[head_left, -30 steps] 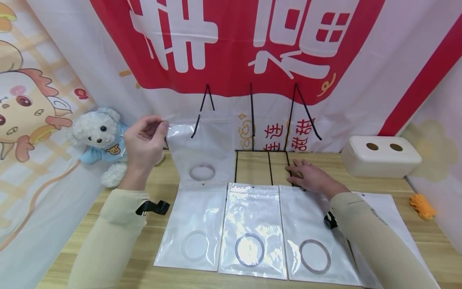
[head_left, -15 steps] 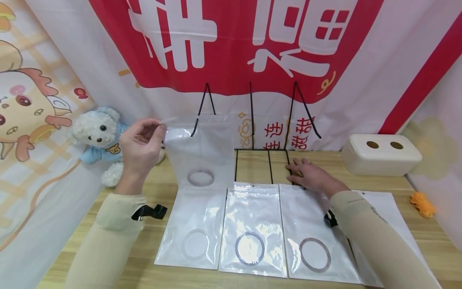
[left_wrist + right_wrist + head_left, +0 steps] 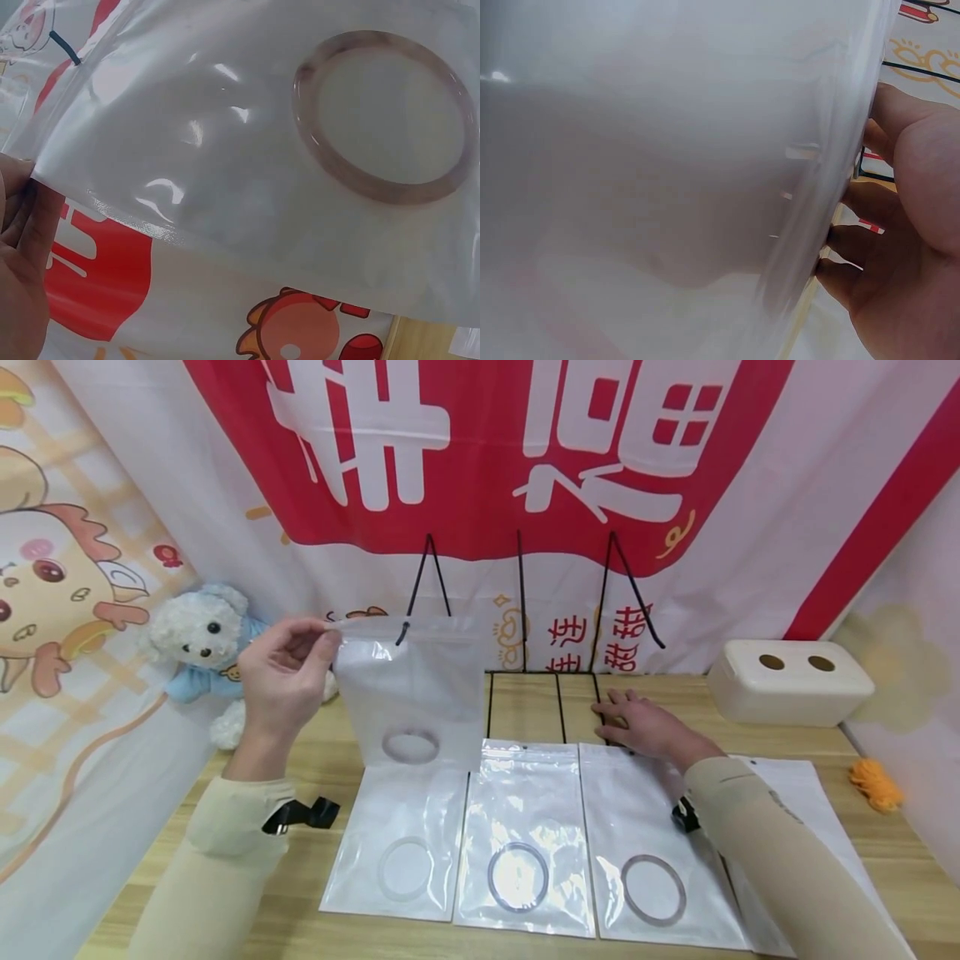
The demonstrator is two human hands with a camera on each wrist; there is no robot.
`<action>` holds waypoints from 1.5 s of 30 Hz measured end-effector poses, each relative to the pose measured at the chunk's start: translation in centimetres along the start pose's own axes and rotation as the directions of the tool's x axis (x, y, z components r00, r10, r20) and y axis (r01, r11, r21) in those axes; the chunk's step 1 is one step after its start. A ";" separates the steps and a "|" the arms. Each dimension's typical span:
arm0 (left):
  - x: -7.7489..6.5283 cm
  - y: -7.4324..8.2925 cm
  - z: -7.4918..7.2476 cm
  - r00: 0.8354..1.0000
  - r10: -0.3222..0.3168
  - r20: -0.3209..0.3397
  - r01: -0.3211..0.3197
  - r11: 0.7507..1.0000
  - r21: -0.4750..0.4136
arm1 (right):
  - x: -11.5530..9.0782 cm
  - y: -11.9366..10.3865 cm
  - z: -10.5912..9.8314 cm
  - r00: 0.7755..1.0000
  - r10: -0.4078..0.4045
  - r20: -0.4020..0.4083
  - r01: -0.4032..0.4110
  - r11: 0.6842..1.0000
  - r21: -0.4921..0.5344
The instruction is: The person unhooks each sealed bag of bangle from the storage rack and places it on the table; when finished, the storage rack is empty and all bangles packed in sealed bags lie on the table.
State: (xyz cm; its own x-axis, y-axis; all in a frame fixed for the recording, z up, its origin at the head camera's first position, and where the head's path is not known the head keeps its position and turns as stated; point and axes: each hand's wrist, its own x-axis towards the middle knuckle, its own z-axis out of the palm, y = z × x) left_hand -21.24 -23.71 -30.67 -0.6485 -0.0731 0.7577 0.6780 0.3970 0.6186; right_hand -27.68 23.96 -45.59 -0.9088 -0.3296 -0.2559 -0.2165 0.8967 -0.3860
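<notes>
My left hand [image 3: 283, 668] pinches the upper left corner of a clear zip bag [image 3: 420, 685] between thumb and fingers. Inside the bag lies a brownish bangle [image 3: 381, 193]. The bag's top edge is at the tip of the left hook of a black wire display rack [image 3: 522, 602]. My right hand [image 3: 637, 724] rests with spread fingers on the rack's base wires, just above a flat bag [image 3: 630, 810] holding another bangle. In the right wrist view a bag edge hides part of the fingers [image 3: 866, 202].
More zip bags with bangles, a left one [image 3: 352, 860] and a middle one [image 3: 517, 793], lie side by side on the wooden table [image 3: 277, 927]. A plush bear [image 3: 206, 635] sits left. A cream box [image 3: 791, 693] and orange yarn bundle [image 3: 876, 785] stand right.
My left hand has drawn the bag down and toward me along the hook, so its top edge sits nearer the hook's tip. My right hand has stayed in place.
</notes>
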 end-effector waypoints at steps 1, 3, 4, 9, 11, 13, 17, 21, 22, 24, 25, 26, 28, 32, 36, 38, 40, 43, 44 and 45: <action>-0.1 0.0 -0.1 1.000 0.005 0.002 -0.005 1.000 -0.007 | 0.0 0.0 0.0 1.000 0.002 0.002 -0.002 1.000 0.002; -0.2 0.0 -0.2 1.000 0.019 0.009 -0.019 1.000 -0.015 | 0.0 -0.2 0.0 1.000 0.002 0.005 -0.002 1.000 0.007; -0.3 -0.1 -0.3 1.000 0.027 0.012 -0.027 0.999 -0.020 | 0.0 -0.2 0.0 1.000 0.002 0.007 -0.002 1.000 0.008; -0.6 0.0 -0.6 1.000 0.025 0.001 -0.024 0.998 -0.051 | -0.3 -0.4 -0.1 1.000 -0.014 0.002 0.014 1.000 0.004; -0.8 0.1 -0.8 1.000 0.025 0.000 -0.025 0.998 -0.060 | -0.4 -0.4 -0.1 1.000 -0.023 -0.002 0.023 1.000 0.000; -0.9 0.1 -1.0 0.999 0.032 -0.003 -0.032 0.997 -0.067 | -0.4 -0.3 -0.1 1.000 -0.028 -0.005 0.028 1.000 0.001; -1.1 0.4 -1.2 0.999 0.036 -0.015 -0.037 0.995 -0.096 | -0.2 0.0 0.0 1.000 -0.026 -0.006 0.026 1.000 0.000; -1.2 0.7 -1.2 0.999 0.043 -0.030 -0.046 0.989 -0.141 | -0.1 0.2 0.1 1.000 -0.021 -0.006 0.021 1.000 0.001; -1.3 0.7 -1.2 0.998 0.043 -0.034 -0.048 0.986 -0.157 | 0.0 0.2 0.1 1.000 -0.022 -0.007 0.022 1.000 -0.001; -1.4 0.8 -1.3 0.998 0.046 -0.043 -0.052 0.986 -0.161 | 0.0 0.2 0.1 1.000 -0.023 -0.007 0.023 1.000 -0.001; -1.4 0.8 -1.4 0.998 0.042 -0.049 -0.050 0.984 -0.170 | 0.0 0.2 0.1 1.000 -0.023 -0.007 0.023 1.000 -0.002; -1.5 0.8 -1.6 0.998 0.039 -0.055 -0.048 0.984 -0.173 | 0.0 0.2 0.1 1.000 -0.023 -0.007 0.023 1.000 -0.003; -1.7 0.8 -2.0 0.997 0.031 -0.067 -0.042 0.983 -0.179 | 0.0 0.2 0.1 1.000 -0.024 -0.010 0.024 1.000 -0.004; -2.2 0.6 -3.3 0.996 0.001 -0.088 -0.018 0.982 -0.189 | -0.2 0.0 0.0 0.999 -0.038 -0.018 0.038 0.999 -0.006; -2.8 0.1 -5.1 0.993 -0.031 -0.118 0.016 0.992 -0.125 | -0.3 -0.1 0.1 0.999 -0.048 -0.023 0.048 0.999 -0.005; -3.1 -0.2 -6.1 0.990 -0.045 -0.137 0.031 0.994 -0.104 | -0.3 -0.1 0.1 0.999 -0.048 -0.022 0.048 0.999 -0.006; -3.4 -0.5 -7.1 0.987 -0.058 -0.148 0.046 0.996 -0.082 | -0.3 0.0 0.1 0.999 -0.044 -0.020 0.044 0.999 -0.005; -3.7 -1.0 -8.8 0.979 -0.108 -0.172 0.091 0.991 -0.102 | -0.2 0.0 0.1 0.999 -0.037 -0.017 0.037 0.999 -0.007; -3.8 -1.1 -9.3 0.975 -0.127 -0.181 0.115 0.991 -0.073 | -0.2 0.0 0.0 0.999 -0.033 -0.015 0.033 0.999 -0.005; -3.8 -1.2 -9.9 0.972 -0.141 -0.186 0.135 0.990 -0.049 | -0.2 0.0 0.0 0.999 -0.030 -0.013 0.030 1.000 -0.003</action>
State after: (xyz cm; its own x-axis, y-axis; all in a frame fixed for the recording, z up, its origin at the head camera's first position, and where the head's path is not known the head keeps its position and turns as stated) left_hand -16.10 -32.97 -32.24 -0.6622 -0.2971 0.6879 0.6007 0.3383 0.7244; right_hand -27.52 24.06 -45.56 -0.9065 -0.3523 -0.2328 -0.2447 0.8876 -0.3903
